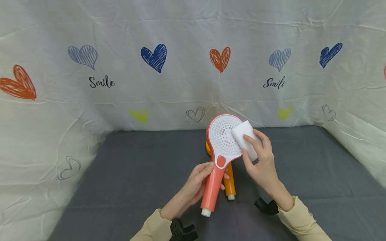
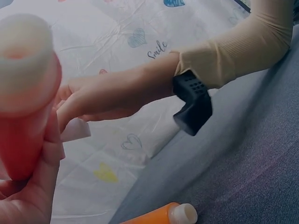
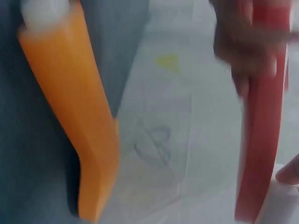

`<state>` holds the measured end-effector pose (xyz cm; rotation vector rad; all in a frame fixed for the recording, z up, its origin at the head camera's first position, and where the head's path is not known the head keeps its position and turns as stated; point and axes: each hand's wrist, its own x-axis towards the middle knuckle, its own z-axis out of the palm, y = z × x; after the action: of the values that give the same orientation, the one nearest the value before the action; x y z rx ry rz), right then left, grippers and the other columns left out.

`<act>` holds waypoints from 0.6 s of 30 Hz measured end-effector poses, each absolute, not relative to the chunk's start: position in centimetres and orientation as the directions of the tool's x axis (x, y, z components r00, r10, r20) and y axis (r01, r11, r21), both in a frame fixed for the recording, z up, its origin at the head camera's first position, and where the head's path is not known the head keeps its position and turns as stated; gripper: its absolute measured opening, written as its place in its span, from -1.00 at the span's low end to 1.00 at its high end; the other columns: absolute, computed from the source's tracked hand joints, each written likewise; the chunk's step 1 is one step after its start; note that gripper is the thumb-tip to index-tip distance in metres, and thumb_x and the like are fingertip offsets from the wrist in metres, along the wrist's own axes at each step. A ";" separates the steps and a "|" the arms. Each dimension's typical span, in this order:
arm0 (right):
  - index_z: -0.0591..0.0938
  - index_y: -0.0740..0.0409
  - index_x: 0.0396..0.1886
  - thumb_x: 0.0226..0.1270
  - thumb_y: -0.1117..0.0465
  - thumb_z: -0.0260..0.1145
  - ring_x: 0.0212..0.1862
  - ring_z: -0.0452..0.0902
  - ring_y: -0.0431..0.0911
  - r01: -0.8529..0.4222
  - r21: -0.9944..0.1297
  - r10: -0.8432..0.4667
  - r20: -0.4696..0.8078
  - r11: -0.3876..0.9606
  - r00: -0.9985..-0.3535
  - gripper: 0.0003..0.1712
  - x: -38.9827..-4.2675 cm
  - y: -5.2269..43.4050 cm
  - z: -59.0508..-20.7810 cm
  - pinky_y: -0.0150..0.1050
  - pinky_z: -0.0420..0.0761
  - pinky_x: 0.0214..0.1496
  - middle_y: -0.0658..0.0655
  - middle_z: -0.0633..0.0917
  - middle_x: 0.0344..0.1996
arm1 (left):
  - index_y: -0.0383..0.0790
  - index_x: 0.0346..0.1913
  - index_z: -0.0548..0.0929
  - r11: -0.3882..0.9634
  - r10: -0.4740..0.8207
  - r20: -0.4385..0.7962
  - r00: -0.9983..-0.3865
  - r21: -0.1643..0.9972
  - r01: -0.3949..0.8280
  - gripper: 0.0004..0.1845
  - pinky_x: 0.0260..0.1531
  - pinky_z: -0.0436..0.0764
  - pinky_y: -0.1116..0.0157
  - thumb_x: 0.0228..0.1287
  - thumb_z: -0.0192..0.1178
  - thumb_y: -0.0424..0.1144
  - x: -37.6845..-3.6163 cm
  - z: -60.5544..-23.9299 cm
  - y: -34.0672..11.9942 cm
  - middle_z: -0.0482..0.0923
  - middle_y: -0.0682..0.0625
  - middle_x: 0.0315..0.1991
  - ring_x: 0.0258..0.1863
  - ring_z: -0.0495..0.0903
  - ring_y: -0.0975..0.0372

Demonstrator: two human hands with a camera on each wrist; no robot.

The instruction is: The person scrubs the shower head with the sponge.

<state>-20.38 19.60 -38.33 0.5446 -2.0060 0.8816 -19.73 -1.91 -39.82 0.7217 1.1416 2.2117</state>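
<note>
A coral-red shower head point(image 1: 224, 137) with a white nozzle face is held up in front of me, its face turned toward the head camera. My left hand point(image 1: 197, 182) grips it by the handle, thumb on the near side and fingertips showing behind. A white sponge block point(image 1: 245, 139) is pinched in my right hand point(image 1: 262, 160) and lies against the right part of the nozzle face. In the right wrist view the red shower head point(image 3: 264, 140) appears edge-on, with the white sponge point(image 3: 280, 205) beside its lower end.
Behind the red one, an orange shower head point(image 1: 230, 182) lies on the dark grey cloth-covered table point(image 1: 144, 174), its upper part mostly hidden. A pale curtain point(image 1: 187, 30) printed with hearts surrounds the table. Each wrist carries a black camera mount point(image 1: 266, 206).
</note>
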 end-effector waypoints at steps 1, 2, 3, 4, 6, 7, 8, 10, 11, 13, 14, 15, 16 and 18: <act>0.58 0.27 0.01 0.11 0.36 0.24 0.17 0.28 0.17 -0.666 -0.370 -0.074 0.840 0.648 -0.538 -0.60 -20.1 19.2 -38.4 -0.13 0.50 -0.01 0.35 0.34 0.19 | -0.57 0.14 0.30 -0.493 0.671 0.207 -0.712 0.842 -0.219 -0.59 -0.28 0.63 0.24 0.50 -0.26 -0.25 -19.8 -39.8 -1.9 0.60 -0.11 -0.25 -0.46 0.64 0.18; 0.58 0.25 0.02 0.12 0.34 0.23 0.17 0.27 0.16 -0.672 -0.366 -0.099 0.831 0.643 -0.547 -0.60 -19.6 18.8 -38.4 -0.16 0.48 0.01 0.35 0.34 0.19 | -0.58 0.16 0.28 -0.495 0.668 0.206 -0.715 0.841 -0.220 -0.58 -0.28 0.63 0.25 0.51 -0.26 -0.25 -19.8 -39.8 -2.0 0.60 -0.10 -0.25 -0.46 0.64 0.19; 0.58 0.24 0.02 0.13 0.32 0.22 0.18 0.26 0.15 -0.684 -0.358 -0.123 0.828 0.635 -0.548 -0.60 -19.3 18.4 -38.5 -0.19 0.47 0.02 0.34 0.34 0.19 | -0.58 0.17 0.27 -0.496 0.667 0.206 -0.717 0.839 -0.221 -0.58 -0.28 0.63 0.25 0.51 -0.27 -0.24 -19.8 -39.7 -2.0 0.60 -0.10 -0.25 -0.46 0.65 0.19; 0.58 0.22 0.03 0.14 0.30 0.21 0.19 0.25 0.14 -0.695 -0.353 -0.148 0.822 0.626 -0.551 -0.60 -19.0 18.0 -38.4 -0.22 0.47 0.02 0.33 0.34 0.20 | -0.57 0.18 0.27 -0.499 0.667 0.204 -0.717 0.837 -0.226 -0.57 -0.28 0.63 0.26 0.51 -0.27 -0.24 -19.8 -39.8 -2.0 0.60 -0.10 -0.25 -0.45 0.65 0.19; 0.57 0.20 0.04 0.16 0.27 0.19 0.20 0.24 0.14 -0.713 -0.340 -0.194 0.810 0.613 -0.553 -0.60 -18.6 17.4 -38.3 -0.20 0.48 0.02 0.33 0.34 0.21 | -0.55 0.20 0.26 -0.504 0.670 0.205 -0.714 0.832 -0.234 -0.57 -0.29 0.63 0.27 0.51 -0.27 -0.24 -19.9 -39.8 -2.1 0.60 -0.09 -0.25 -0.43 0.64 0.19; 0.57 0.20 0.04 0.15 0.28 0.20 0.20 0.24 0.13 -0.716 -0.336 -0.209 0.804 0.611 -0.556 -0.60 -18.6 17.3 -38.2 -0.16 0.50 0.01 0.32 0.33 0.21 | -0.55 0.21 0.25 -0.504 0.673 0.208 -0.710 0.831 -0.234 -0.57 -0.29 0.63 0.26 0.51 -0.28 -0.23 -19.9 -39.8 -2.0 0.60 -0.09 -0.25 -0.43 0.64 0.19; 0.57 0.19 0.04 0.13 0.30 0.21 0.19 0.24 0.13 -0.720 -0.334 -0.216 0.803 0.608 -0.555 -0.59 -18.6 17.2 -38.1 -0.10 0.51 -0.01 0.32 0.34 0.21 | -0.54 0.21 0.26 -0.504 0.677 0.213 -0.704 0.832 -0.232 -0.57 -0.29 0.63 0.26 0.51 -0.28 -0.24 -19.9 -39.9 -2.0 0.60 -0.09 -0.26 -0.42 0.64 0.20; 0.58 0.20 0.02 0.12 0.31 0.21 0.20 0.24 0.14 -0.723 -0.329 -0.209 0.812 0.608 -0.545 -0.59 -19.1 17.4 -37.9 -0.09 0.51 -0.01 0.32 0.34 0.20 | -0.50 0.20 0.28 -0.499 0.685 0.220 -0.694 0.836 -0.227 -0.58 -0.30 0.63 0.26 0.51 -0.27 -0.22 -19.9 -40.0 -2.0 0.60 -0.09 -0.27 -0.41 0.63 0.20; 0.58 0.22 0.01 0.10 0.34 0.22 0.20 0.25 0.14 -0.720 -0.331 -0.192 0.819 0.610 -0.540 -0.60 -19.6 17.6 -37.7 -0.07 0.50 -0.01 0.32 0.35 0.20 | -0.49 0.18 0.29 -0.495 0.690 0.224 -0.689 0.840 -0.222 -0.59 -0.30 0.63 0.27 0.51 -0.26 -0.22 -19.9 -40.0 -2.0 0.60 -0.08 -0.28 -0.41 0.63 0.21; 0.58 0.24 -0.01 0.07 0.39 0.23 0.19 0.27 0.13 -0.704 -0.348 -0.144 0.831 0.619 -0.538 -0.60 -20.4 18.0 -37.4 -0.04 0.50 -0.05 0.32 0.35 0.19 | -0.49 0.15 0.31 -0.485 0.697 0.235 -0.678 0.850 -0.204 -0.60 -0.31 0.63 0.27 0.51 -0.26 -0.22 -19.9 -40.0 -1.9 0.60 -0.07 -0.29 -0.42 0.62 0.22; 0.58 0.25 -0.02 0.06 0.41 0.24 0.19 0.27 0.13 -0.696 -0.358 -0.118 0.836 0.622 -0.535 -0.59 -20.8 18.2 -37.3 -0.04 0.50 -0.07 0.32 0.36 0.19 | -0.49 0.14 0.32 -0.479 0.700 0.234 -0.675 0.854 -0.200 -0.61 -0.31 0.63 0.27 0.51 -0.26 -0.22 -19.9 -40.0 -1.9 0.61 -0.07 -0.30 -0.42 0.62 0.22; 0.58 0.27 -0.02 0.06 0.43 0.24 0.18 0.28 0.13 -0.688 -0.369 -0.097 0.838 0.625 -0.537 -0.60 -21.1 18.3 -37.2 -0.03 0.50 -0.09 0.32 0.35 0.19 | -0.48 0.14 0.33 -0.473 0.702 0.231 -0.673 0.858 -0.199 -0.61 -0.31 0.63 0.27 0.51 -0.26 -0.22 -19.9 -40.0 -1.9 0.61 -0.06 -0.30 -0.43 0.62 0.22; 0.57 0.28 -0.02 0.05 0.44 0.25 0.18 0.28 0.13 -0.682 -0.377 -0.082 0.839 0.626 -0.538 -0.59 -21.4 18.3 -37.1 -0.01 0.51 -0.09 0.32 0.35 0.19 | -0.49 0.14 0.32 -0.468 0.705 0.231 -0.671 0.862 -0.196 -0.61 -0.30 0.63 0.27 0.51 -0.26 -0.22 -19.8 -40.0 -1.9 0.61 -0.05 -0.30 -0.43 0.62 0.22; 0.56 0.28 0.00 0.06 0.44 0.25 0.18 0.28 0.13 -0.677 -0.390 -0.073 0.834 0.624 -0.547 -0.58 -21.6 18.2 -37.1 0.00 0.52 -0.09 0.31 0.34 0.20 | -0.52 0.15 0.31 -0.458 0.706 0.223 -0.672 0.868 -0.193 -0.60 -0.30 0.63 0.26 0.51 -0.27 -0.22 -19.8 -40.0 -1.9 0.61 -0.05 -0.30 -0.43 0.62 0.22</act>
<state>-21.61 18.20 -37.10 0.5887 -2.0113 0.9164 -19.78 -1.87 -40.02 0.7835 1.1765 2.1511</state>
